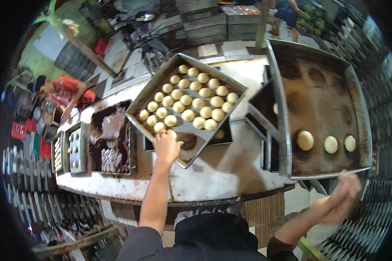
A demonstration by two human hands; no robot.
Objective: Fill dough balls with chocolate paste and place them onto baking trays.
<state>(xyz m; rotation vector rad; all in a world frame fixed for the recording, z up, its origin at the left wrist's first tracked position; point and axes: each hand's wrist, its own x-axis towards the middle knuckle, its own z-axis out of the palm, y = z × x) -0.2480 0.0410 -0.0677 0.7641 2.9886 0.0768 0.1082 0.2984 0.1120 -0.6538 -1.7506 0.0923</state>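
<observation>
My left hand (165,145) reaches into a square metal tray (134,119) of several rows of pale dough balls (188,115), its fingers curled on a ball at the near edge, partly hidden by them. My right hand (342,193) is blurred below the front rim of a larger, stained tray (322,95) on the right. That tray holds three flattened dough rounds (330,144) along its near side. I cannot make out whether the right hand holds anything.
More trays (259,108) are stacked under both. On the white worktop (152,185), left, are a dark, messy pan (111,135) and narrow trays of dough (76,148). A co-worker in red (67,95) works at the far left. Behind are a motorbike (150,48), posts and another person (283,19).
</observation>
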